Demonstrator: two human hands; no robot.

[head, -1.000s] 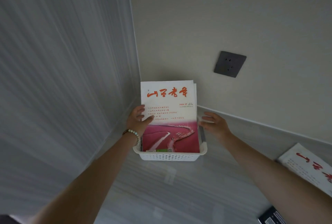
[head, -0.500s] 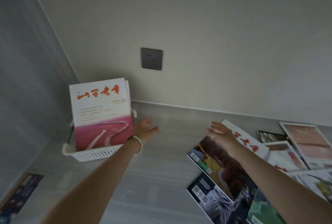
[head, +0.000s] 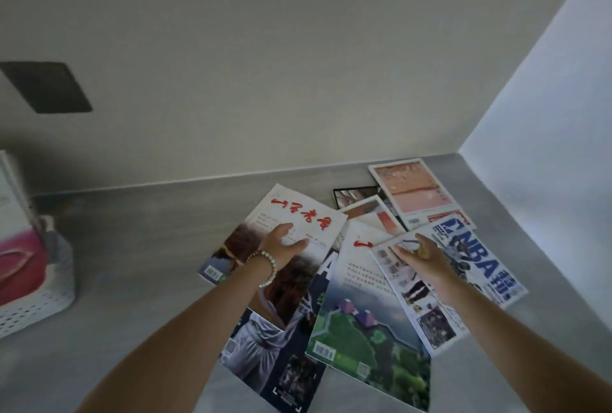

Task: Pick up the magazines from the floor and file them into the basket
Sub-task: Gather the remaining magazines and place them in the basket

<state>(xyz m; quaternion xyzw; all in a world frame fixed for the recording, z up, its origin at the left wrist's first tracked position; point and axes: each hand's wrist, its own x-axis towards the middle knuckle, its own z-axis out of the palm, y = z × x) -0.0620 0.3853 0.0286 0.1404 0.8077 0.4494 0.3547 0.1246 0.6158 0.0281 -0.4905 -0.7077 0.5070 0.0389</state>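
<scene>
Fingers loosely spread and holding nothing, the left hand (head: 283,245) hovers over a red-titled magazine (head: 298,210), the right hand (head: 422,258) over a photo-page magazine (head: 414,300), on the grey floor (head: 149,247) at centre frame; the white basket (head: 39,306) sits far left.

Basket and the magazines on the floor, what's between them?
Only bare grey floor lies between the basket and the magazines, seen in the head view.

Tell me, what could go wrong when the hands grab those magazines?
1. The magazines overlap in a loose heap, so lifting the red-titled magazine under the left hand may shift others.
2. The right hand is open over a different one; grabbing two at once could drop one.
3. The basket already holds upright magazines, so another might bend going in.
</scene>
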